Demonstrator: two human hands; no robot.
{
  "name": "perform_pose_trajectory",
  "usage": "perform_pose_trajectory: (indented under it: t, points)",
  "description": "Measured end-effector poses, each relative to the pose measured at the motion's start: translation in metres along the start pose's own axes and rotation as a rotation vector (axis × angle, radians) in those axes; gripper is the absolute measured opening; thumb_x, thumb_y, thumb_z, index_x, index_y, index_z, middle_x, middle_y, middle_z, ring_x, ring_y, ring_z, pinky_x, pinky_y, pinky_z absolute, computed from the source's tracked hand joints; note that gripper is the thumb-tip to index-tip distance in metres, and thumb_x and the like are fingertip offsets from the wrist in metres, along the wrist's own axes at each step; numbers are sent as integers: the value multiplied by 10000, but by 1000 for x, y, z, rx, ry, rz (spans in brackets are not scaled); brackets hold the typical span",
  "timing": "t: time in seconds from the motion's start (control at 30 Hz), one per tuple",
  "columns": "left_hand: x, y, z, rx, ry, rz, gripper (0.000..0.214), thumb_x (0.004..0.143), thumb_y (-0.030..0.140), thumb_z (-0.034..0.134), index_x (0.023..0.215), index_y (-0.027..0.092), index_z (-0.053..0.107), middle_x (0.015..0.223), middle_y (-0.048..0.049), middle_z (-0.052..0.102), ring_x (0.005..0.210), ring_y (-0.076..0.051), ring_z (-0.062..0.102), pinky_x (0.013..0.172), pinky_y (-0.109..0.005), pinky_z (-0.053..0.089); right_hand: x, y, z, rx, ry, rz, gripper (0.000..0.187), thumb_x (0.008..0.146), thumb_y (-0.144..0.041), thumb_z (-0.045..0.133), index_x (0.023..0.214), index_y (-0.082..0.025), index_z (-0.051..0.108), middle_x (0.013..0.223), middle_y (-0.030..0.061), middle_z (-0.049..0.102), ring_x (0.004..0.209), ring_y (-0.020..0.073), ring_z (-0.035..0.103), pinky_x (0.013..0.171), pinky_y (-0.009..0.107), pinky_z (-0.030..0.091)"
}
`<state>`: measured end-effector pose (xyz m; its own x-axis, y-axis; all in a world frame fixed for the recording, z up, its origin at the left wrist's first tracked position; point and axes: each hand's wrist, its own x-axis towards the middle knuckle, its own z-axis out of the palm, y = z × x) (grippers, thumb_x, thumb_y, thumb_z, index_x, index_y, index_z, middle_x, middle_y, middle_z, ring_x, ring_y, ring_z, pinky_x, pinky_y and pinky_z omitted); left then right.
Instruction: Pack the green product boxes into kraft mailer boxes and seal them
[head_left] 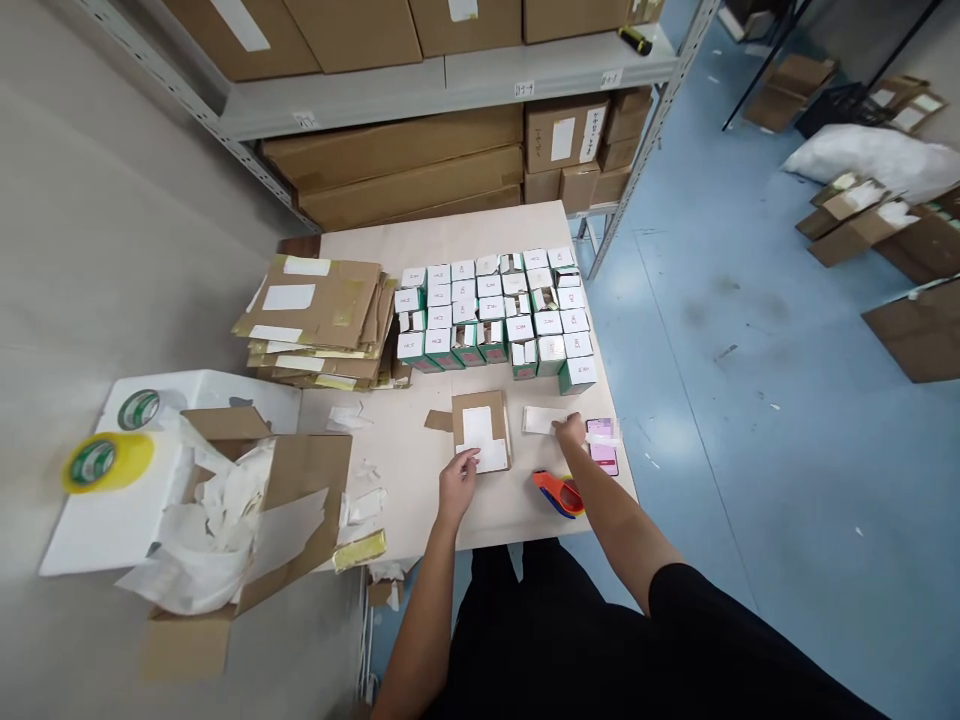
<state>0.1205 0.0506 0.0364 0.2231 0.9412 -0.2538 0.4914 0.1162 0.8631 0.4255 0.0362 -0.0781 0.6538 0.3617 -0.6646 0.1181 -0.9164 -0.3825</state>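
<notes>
A small brown cardboard box (497, 410) with white labels on top lies in front of me on the table. My left hand (456, 487) is at its lower left corner, fingers closed on the edge beside the lower label. My right hand (571, 432) is closed on the right end of a flat white stack of labels (540, 420). Just right of that hand is a phone (602, 455) with a pink screen, partly covered by a whitish strip. An orange and blue tape dispenser (556, 492) lies below, near my right forearm.
Rows of white-topped green boxes (465, 305) stand behind. Flattened cardboard (322, 310) is piled at left. An open carton (307, 500) of white paper scraps stands by a white box (82, 535) with tape rolls (105, 465). A shelf (450, 85) bears cartons beyond the table (420, 500).
</notes>
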Motion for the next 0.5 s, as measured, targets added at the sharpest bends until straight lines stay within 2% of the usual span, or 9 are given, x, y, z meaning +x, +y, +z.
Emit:
perform_pose_trajectory:
  t: [0.1,0.2,0.3,0.4,0.5]
  points:
    - [6,9,-7,21,18,2,307,951,333,529,1135,228,752,1089,-81,774,977,-224,752,890,-364,580,-6,-4,-5,5,19,-67,205,934,-284,562,1096,-193,649,1067,156,713,937,274,672,715,327,466]
    - [14,20,-6,30,-4,31,307,945,337,537,1134,231,754,1085,-81,773,974,-228,753,881,-365,586,-14,-9,-18,-9,78,-231,124,903,-237,562,957,-197,665,1078,159,693,1011,275,635,731,314,431]
    - [22,33,3,33,-42,54,305,945,339,539,1128,235,759,1108,-86,770,977,-231,748,871,-365,590,-26,-14,-37,-1,77,-358,69,868,-236,565,821,-223,614,897,86,675,847,230,605,667,295,381]
    - [29,49,18,47,-86,97,317,930,319,567,1183,246,745,1163,-86,762,1006,-227,729,885,-365,581,-42,-19,-60,102,-11,-421,143,798,-286,614,704,-242,517,705,-8,575,667,178,514,606,272,333]
    - [37,72,36,66,-141,166,480,903,289,608,1381,262,647,1260,-87,729,1043,-213,697,867,-336,568,-62,-22,-89,242,-48,-553,262,739,-379,667,658,-246,456,654,-43,497,625,154,447,587,263,316]
